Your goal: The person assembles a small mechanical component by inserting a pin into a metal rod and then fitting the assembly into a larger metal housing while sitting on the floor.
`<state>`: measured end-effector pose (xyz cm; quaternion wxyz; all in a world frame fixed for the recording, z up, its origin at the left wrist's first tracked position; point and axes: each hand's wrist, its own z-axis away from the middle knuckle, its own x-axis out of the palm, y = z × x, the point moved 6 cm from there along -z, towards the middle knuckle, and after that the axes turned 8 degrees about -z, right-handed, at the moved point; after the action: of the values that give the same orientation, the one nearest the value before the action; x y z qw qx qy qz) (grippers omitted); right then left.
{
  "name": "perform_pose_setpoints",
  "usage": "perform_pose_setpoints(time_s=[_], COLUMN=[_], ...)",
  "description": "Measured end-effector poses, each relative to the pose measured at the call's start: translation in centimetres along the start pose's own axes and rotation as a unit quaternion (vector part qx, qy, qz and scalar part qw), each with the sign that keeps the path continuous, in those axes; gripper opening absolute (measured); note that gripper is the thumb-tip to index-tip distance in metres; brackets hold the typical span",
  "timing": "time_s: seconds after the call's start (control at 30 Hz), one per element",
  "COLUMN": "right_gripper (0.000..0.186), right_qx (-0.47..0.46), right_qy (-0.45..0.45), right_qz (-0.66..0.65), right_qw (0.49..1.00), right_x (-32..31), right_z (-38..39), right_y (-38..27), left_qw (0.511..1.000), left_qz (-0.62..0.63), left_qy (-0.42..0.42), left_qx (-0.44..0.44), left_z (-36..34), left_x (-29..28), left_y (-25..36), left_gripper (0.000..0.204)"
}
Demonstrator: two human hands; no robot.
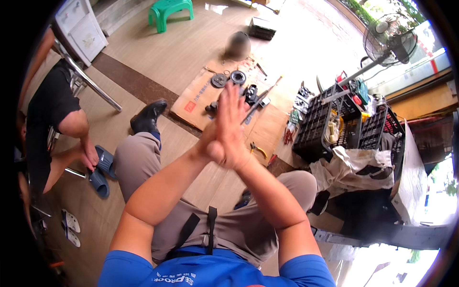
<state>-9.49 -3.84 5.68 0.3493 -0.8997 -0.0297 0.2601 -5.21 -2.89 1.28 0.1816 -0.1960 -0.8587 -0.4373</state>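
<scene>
Palm against palm, my two hands meet in front of my knees with nothing visible between them. My right hand (pixel 231 126) has its fingers stretched out. Partly hidden behind it, my left hand (pixel 206 140) lies flat against it, fingers extended. Beyond them on the floor is a flattened cardboard sheet (pixel 189 93). On it lie a dark round disc (pixel 219 80), a ring-shaped part (pixel 237 77), black machine parts (pixel 251 92) and a long thin tool (pixel 263 98). Pliers with yellow handles (pixel 258 150) rest nearer to me.
At right, black plastic crates (pixel 313 125) hold tools, with a pale cloth (pixel 354 165) draped in front and a standing fan (pixel 389 40) behind. A seated person's leg (pixel 71 122) and blue slippers (pixel 102 174) are at left. A green stool (pixel 170 10) stands farther off.
</scene>
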Motion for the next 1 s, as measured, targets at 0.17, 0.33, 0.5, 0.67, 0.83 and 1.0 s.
perform_pose_setpoints(time_s=[0.17, 0.33, 0.5, 0.67, 0.83, 1.0], right_gripper=[0.097, 0.112, 0.099, 0.101, 0.107, 0.086], right_qx=[0.049, -0.026, 0.04, -0.015, 0.043, 0.119], right_qy=[-0.001, -0.063, 0.021, -0.073, -0.093, -0.094], right_qz=[0.123, 0.009, 0.075, 0.095, 0.16, 0.113], right_qw=[0.991, 0.998, 0.996, 0.993, 0.982, 0.982], right_x=[-4.4, 1.7, -4.3, 0.0, -2.3, -4.5], right_z=[0.9, 1.9, 0.6, 3.0, 0.9, 2.1], right_y=[4.2, -1.1, 3.3, 0.9, 3.1, 6.1], left_qw=[0.93, 0.991, 0.922, 0.923, 0.919, 0.821], left_qz=[0.191, 0.129, 0.207, 0.209, 0.24, 0.356], left_qy=[-0.062, 0.007, -0.007, 0.015, -0.011, 0.018], left_qx=[-0.308, 0.031, -0.326, -0.324, -0.313, -0.447], left_z=[-0.8, -2.0, -0.3, -1.3, 0.9, 3.7], left_x=[1.9, 0.9, 3.2, -0.7, 2.2, 0.3], left_y=[-2.8, 0.7, -2.7, -2.4, -3.7, -5.5], left_gripper=[0.071, 0.077, 0.077, 0.075, 0.066, 0.075])
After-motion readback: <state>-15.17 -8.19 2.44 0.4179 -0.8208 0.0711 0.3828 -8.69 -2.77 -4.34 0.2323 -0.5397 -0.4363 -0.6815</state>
